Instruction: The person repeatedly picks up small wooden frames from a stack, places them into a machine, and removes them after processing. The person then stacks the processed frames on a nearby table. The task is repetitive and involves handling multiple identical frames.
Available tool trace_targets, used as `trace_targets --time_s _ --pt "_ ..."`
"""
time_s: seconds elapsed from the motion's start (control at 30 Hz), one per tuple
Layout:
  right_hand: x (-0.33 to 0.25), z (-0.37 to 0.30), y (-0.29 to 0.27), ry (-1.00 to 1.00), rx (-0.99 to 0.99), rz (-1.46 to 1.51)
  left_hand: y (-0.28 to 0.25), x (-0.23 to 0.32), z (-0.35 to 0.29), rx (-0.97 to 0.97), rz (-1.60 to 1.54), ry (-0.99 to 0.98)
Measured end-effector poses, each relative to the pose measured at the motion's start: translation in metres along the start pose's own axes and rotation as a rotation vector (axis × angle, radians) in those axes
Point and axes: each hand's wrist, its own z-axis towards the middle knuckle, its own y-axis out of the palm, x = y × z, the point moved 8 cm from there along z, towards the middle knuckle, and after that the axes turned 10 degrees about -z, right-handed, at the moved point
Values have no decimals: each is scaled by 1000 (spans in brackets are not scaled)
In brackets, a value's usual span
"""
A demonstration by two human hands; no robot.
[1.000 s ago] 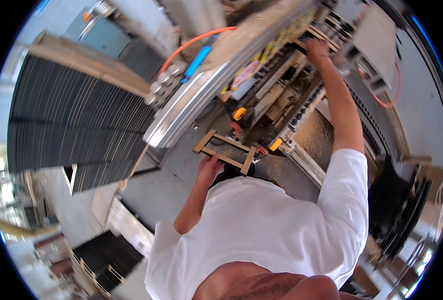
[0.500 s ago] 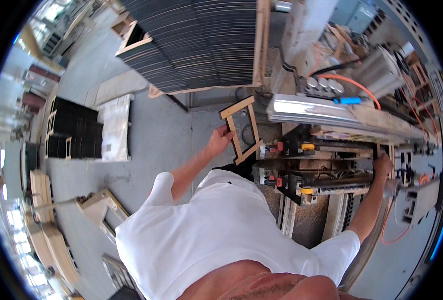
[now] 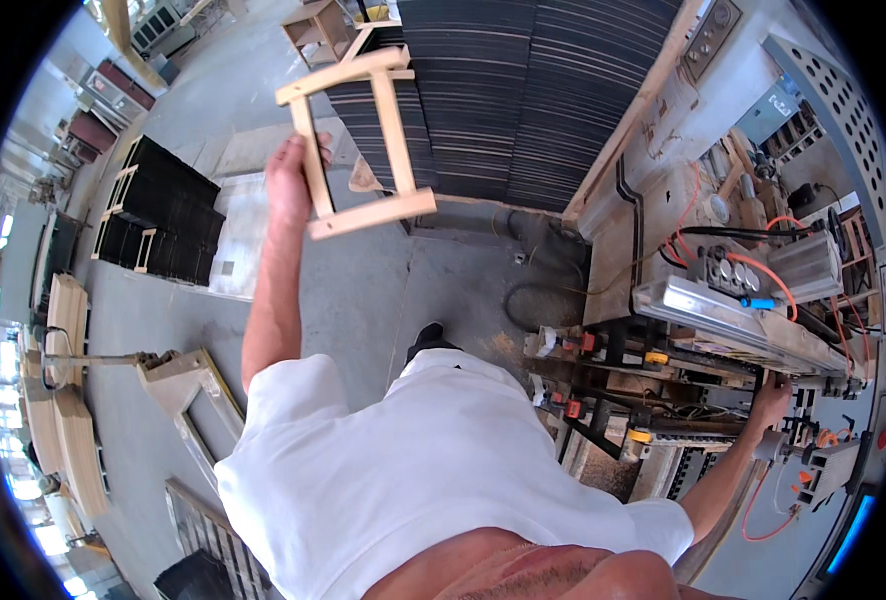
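Observation:
A pale rectangular wooden frame (image 3: 393, 130) is raised ahead of me on the left. My left hand (image 3: 291, 185) grips it by one long side, with the thumb and fingers around the rail. Far over on the right, my right hand (image 3: 771, 400) is at the end of the clamping machine (image 3: 653, 400), its fingers curled at a narrow part there. What those fingers hold is too small and hidden to name. Behind the raised frame stands a tall stack of dark-edged frames (image 3: 523, 100), with a light wooden frame end jutting from its left side.
A lower dark stack (image 3: 163, 220) stands on the floor at left, beside a pale board (image 3: 243, 225). Hoses (image 3: 533, 295) lie on the floor ahead. A metal beam (image 3: 733, 310) spans the machine. Wooden panels (image 3: 78, 440) lean at far left.
My left hand has lifted the wooden frame away from the machine, forward and left toward the tall stack. My right hand stays at the machine's far end. The view has shifted.

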Motion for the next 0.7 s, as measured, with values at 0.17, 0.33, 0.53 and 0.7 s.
trace_targets --time_s 0.17,0.33,0.53,0.7 --pt "-95 -103 -83 58 284 709 -40 28 138 -4 -67 -63" --pt "-227 -216 -88 -95 136 842 -61 -26 290 -69 111 -270" --pt "-300 -324 24 21 -366 938 -8 -102 349 -169 461 -252" --pt "-301 -400 82 91 -499 798 15 -73 335 -210 752 -16"
